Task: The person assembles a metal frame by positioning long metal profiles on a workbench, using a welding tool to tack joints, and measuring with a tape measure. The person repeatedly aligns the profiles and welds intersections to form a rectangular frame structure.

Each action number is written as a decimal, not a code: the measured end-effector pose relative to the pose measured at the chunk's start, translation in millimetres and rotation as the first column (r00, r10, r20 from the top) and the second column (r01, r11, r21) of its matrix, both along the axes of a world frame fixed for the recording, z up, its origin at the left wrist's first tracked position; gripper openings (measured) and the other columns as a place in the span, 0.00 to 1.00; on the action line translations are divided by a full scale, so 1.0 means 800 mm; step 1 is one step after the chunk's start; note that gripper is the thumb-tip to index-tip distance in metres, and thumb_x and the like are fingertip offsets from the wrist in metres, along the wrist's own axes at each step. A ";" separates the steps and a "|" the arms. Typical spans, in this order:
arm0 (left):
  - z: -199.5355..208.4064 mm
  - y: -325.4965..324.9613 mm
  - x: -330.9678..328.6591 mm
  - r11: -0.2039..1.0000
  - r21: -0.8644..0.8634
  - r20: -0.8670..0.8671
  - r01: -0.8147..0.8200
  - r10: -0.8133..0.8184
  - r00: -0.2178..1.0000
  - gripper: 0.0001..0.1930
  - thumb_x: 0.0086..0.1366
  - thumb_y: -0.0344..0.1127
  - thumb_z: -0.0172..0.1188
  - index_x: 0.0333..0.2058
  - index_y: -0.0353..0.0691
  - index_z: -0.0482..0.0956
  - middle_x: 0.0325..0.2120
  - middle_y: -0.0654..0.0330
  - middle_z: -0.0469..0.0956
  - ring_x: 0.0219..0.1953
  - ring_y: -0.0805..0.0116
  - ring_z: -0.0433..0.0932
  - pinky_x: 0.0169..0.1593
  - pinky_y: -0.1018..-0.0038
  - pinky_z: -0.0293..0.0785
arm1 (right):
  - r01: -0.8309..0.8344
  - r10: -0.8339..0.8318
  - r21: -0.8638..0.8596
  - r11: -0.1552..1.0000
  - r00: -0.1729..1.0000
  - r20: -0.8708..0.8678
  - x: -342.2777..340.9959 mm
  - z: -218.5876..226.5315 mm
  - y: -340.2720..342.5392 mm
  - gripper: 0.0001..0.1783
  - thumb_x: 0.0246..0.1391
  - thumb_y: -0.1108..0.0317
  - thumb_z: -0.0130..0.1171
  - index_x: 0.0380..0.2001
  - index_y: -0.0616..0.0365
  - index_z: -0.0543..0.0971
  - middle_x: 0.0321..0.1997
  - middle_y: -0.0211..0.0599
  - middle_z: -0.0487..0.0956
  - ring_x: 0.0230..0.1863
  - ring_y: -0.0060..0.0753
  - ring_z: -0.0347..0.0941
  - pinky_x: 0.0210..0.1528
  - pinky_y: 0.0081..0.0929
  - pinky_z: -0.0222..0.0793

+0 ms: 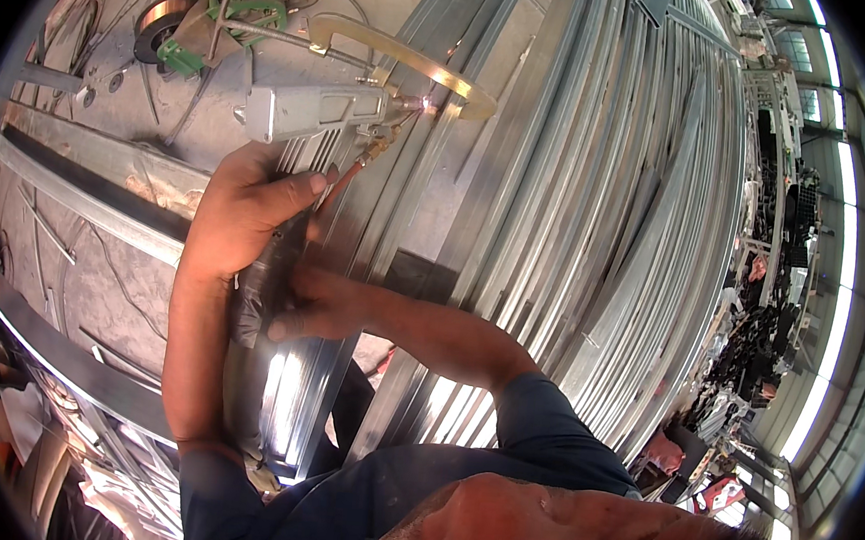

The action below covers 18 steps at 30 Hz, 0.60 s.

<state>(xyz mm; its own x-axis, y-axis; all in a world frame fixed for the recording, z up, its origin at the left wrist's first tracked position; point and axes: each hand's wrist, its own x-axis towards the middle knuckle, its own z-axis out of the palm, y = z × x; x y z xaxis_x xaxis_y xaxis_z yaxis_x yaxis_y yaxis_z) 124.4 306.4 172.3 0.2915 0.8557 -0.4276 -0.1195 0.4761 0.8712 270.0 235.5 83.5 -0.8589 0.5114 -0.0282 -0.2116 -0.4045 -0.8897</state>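
My left hand (241, 211) is closed around the lower part of a silver handheld welding gun (313, 113), with the thumb lying across it. Just below, my right hand (322, 304) wraps round a thick black-sheathed cable (262, 293) that runs down from the gun. The gun's nozzle points right. At its tip a small bright glow (427, 105) meets the metal profiles (382, 201). A copper-coloured tube (351, 174) with brass fittings runs beneath the nozzle. A brass-coloured C-clamp (417, 60) arches over the profiles beside the glow.
Many long metal profiles (599, 181) lie side by side on the right. A green wire feeder (245, 6) and a spool of copper wire (164, 25) stand at the far left. Metal frame bars (87, 191) cross on the left, with loose rods and cables around them.
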 end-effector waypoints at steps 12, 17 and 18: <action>0.001 -0.001 -0.002 0.998 0.034 -0.046 0.053 -0.052 0.998 0.17 0.63 0.33 0.64 0.47 0.27 0.78 0.30 0.58 0.82 0.23 0.73 0.78 0.29 0.77 0.74 | -0.043 0.043 0.038 0.998 0.999 0.004 0.000 0.000 0.000 0.33 0.58 0.39 0.64 0.45 0.62 0.79 0.34 0.33 0.80 0.40 0.30 0.76 0.45 0.31 0.73; 0.006 -0.006 -0.003 0.999 0.024 -0.065 0.045 -0.043 0.997 0.16 0.63 0.33 0.63 0.45 0.27 0.79 0.28 0.58 0.81 0.23 0.73 0.78 0.29 0.78 0.73 | -0.104 0.105 0.011 0.994 0.994 -0.024 0.004 0.014 0.006 0.28 0.61 0.46 0.64 0.46 0.64 0.78 0.38 0.36 0.82 0.44 0.31 0.79 0.50 0.32 0.75; 0.007 -0.006 -0.002 0.999 0.018 -0.065 0.045 -0.044 0.997 0.16 0.63 0.33 0.63 0.45 0.27 0.79 0.28 0.58 0.81 0.23 0.73 0.78 0.29 0.78 0.73 | -0.109 0.110 0.031 0.994 0.994 -0.015 0.004 0.014 0.006 0.28 0.62 0.47 0.64 0.47 0.65 0.78 0.39 0.37 0.83 0.44 0.32 0.79 0.50 0.32 0.75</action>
